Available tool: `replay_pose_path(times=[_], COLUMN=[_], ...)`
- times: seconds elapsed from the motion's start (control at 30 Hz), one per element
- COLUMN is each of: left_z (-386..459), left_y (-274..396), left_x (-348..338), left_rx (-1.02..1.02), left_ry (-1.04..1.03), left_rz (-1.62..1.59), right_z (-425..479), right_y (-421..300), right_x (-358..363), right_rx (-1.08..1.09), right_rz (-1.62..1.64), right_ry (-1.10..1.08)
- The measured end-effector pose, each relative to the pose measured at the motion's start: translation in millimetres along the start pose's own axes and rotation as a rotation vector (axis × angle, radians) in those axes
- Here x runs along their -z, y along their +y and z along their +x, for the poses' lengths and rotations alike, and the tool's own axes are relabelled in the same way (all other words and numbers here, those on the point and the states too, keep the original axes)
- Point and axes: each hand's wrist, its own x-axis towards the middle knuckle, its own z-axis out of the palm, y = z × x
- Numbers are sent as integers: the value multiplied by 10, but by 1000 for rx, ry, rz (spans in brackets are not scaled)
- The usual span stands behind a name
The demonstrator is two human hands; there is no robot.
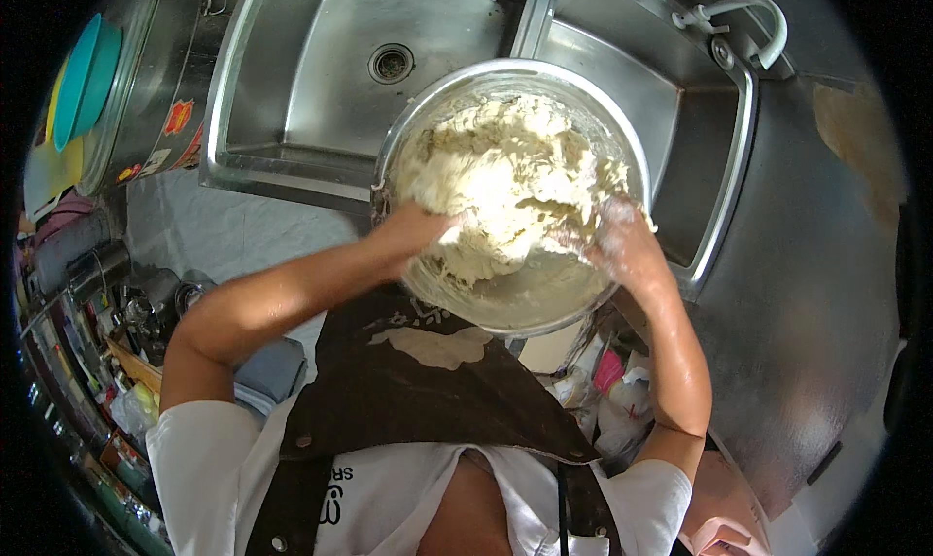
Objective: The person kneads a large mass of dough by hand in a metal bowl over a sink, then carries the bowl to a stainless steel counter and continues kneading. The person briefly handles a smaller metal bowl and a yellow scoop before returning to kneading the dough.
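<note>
A large round metal bowl (510,323) rests across the sink's front edge and the divider between its basins. Inside lies a mass of pale, shaggy dough (503,184), brightly lit in the middle and partly blurred. At the bowl's left side, my left hand (423,231) reaches into the dough, and its fingers are hidden there. My right hand (627,242) is at the right inner wall, coated with wet dough or flour. Its thumb and fingers curl around the dough's right edge. Dough smears cling to the bowl's wall.
Behind the bowl is a stainless-steel double sink (342,16) with a drain (391,64) and a white faucet (758,5). A teal plastic basin (89,82) stands at the far left. Metal counter (794,264) extends right. Plastic bags (619,403) lie below the bowl.
</note>
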Motion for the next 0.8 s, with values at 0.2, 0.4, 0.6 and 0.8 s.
replay_pose_path(times=[0.2,0.4,0.6,0.8], left_z=[381,906,1152,953], left_y=[-743,-663,-499,-535], left_x=[-253,-224,-226,-198], left_rx=[231,152,169,-126], left_ry=[67,171,222,-92], left_rz=[-544,-575,-348,-44], right_z=[946,1375,1066,681], right_y=[1244,1535,413,-159], right_x=[-735,-1366,-858,-663], right_rx=[-79,-486,-517,-387], right_rz=[410,924,1397,453], right_ry=[-153,-273,-405,-406])
